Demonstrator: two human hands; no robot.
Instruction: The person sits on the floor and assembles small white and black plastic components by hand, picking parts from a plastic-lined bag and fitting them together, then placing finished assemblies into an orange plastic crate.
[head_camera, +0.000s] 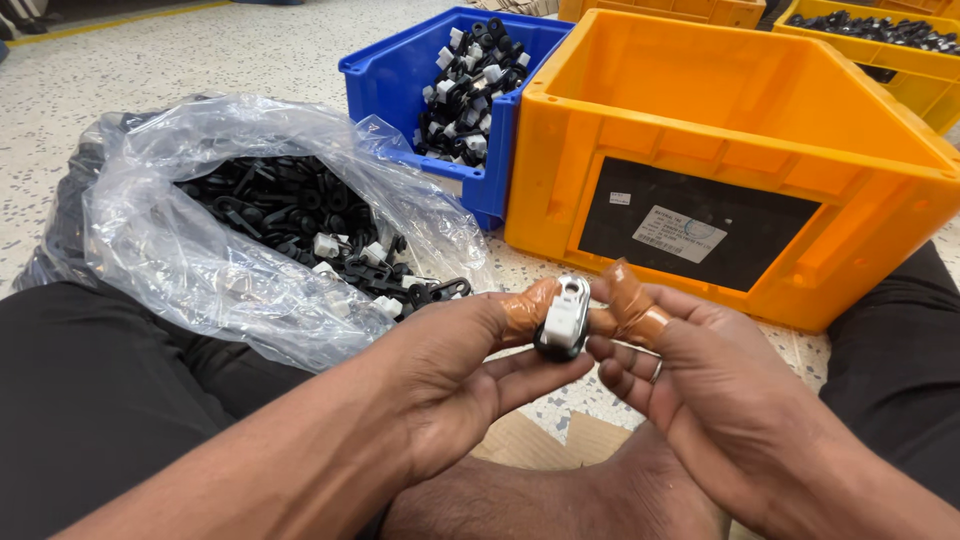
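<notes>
Between the taped fingertips (530, 305) of both hands, a small, light, rigid white-and-black plastic clip (565, 318) was pinched by its sides.

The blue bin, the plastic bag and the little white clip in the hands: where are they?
blue bin (395, 75): head view, left rim.
plastic bag (180, 240): head view, crumpled clear side.
white clip (565, 318): head view, its white body.

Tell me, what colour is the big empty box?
The box is orange with a black panel on its front, seen in the head view.
</notes>
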